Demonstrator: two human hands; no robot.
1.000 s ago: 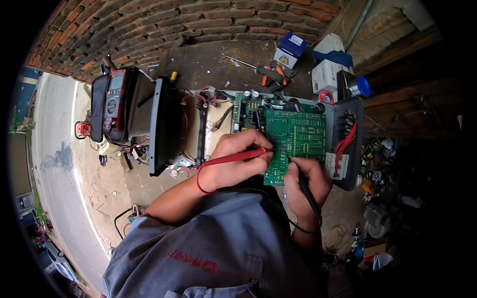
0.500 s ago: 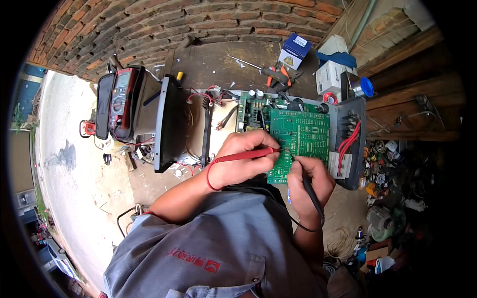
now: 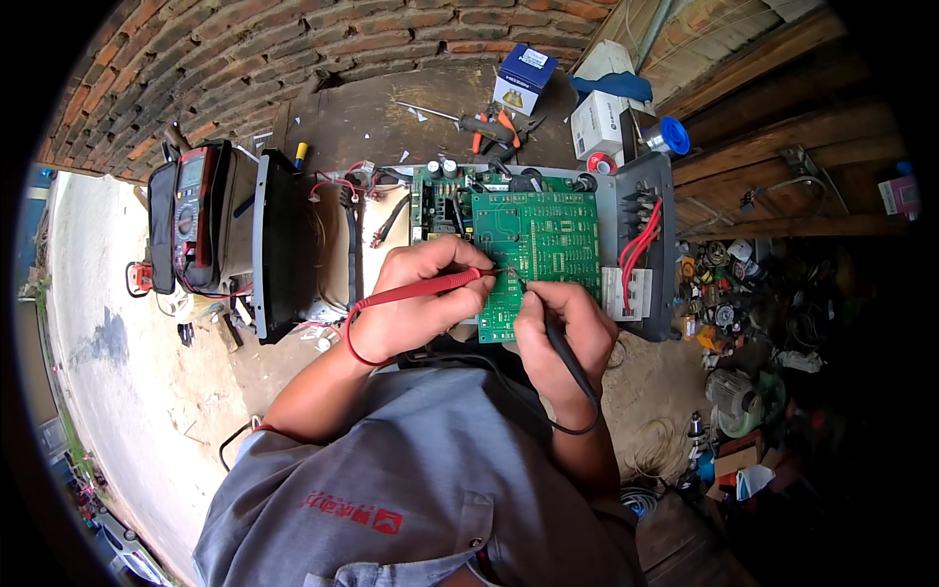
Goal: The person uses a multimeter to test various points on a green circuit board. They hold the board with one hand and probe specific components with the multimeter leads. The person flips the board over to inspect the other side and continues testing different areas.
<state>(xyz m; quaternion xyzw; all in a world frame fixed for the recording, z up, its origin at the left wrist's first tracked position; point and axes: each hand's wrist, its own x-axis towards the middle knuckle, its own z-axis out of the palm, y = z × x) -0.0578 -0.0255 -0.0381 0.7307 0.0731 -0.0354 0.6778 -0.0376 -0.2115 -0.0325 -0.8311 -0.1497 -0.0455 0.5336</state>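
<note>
My left hand (image 3: 419, 295) is closed around a red test probe (image 3: 423, 288), its tip pointing right at the solder side of a green circuit board (image 3: 562, 240). Pinched in my right hand (image 3: 569, 333) is a black test probe (image 3: 569, 360), tip angled up to the left at the same board, close to the red one. Whether the tips touch the joints is too small to tell. The board lies tilted over an opened grey metal housing (image 3: 657, 264). A second board with capacitors (image 3: 442, 168) shows beneath and behind it. Red wires (image 3: 642, 252) run down the housing's right end.
A red multimeter (image 3: 191, 201) stands in a black case at the left, beyond an upright dark panel (image 3: 277, 249). At the back lie a screwdriver (image 3: 479, 127), orange-handled pliers (image 3: 507, 132), a blue-white box (image 3: 523, 78) and a blue spool (image 3: 670, 135). Machine parts (image 3: 734, 396) clutter the right floor.
The whole scene has shifted left and slightly up in view as my head turned. Both hands keep their probes at nearly the same place on the board.
</note>
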